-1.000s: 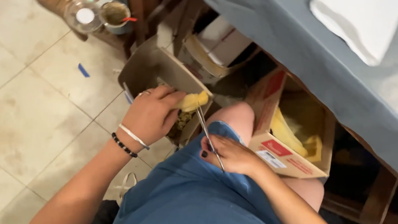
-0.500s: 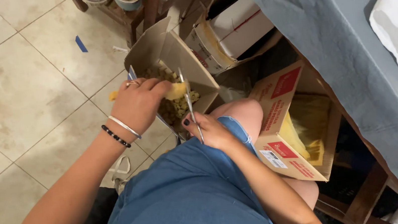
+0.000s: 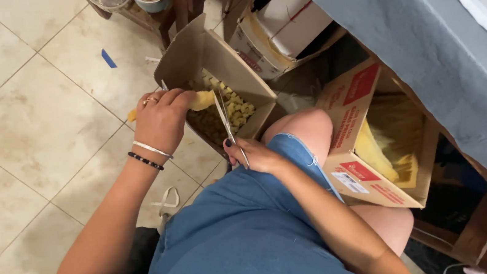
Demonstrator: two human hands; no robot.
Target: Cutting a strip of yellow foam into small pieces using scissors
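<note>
A yellow strip of soft material sits pinched in the left hand, fingers curled tight around it, one end poking out past the knuckles toward the floor. Just right of that grip, scissors held closed-fisted in the right hand point their blades up at the strip's free end. Directly beneath both, an open cardboard box holds yellow cut pieces. Farther right, a second carton holds long yellow strands beside a grey-draped table.

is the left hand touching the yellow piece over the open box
Touching. The head view shows the left hand closed around the yellow piece, whose ends stick out from the fingers on both sides.
</note>
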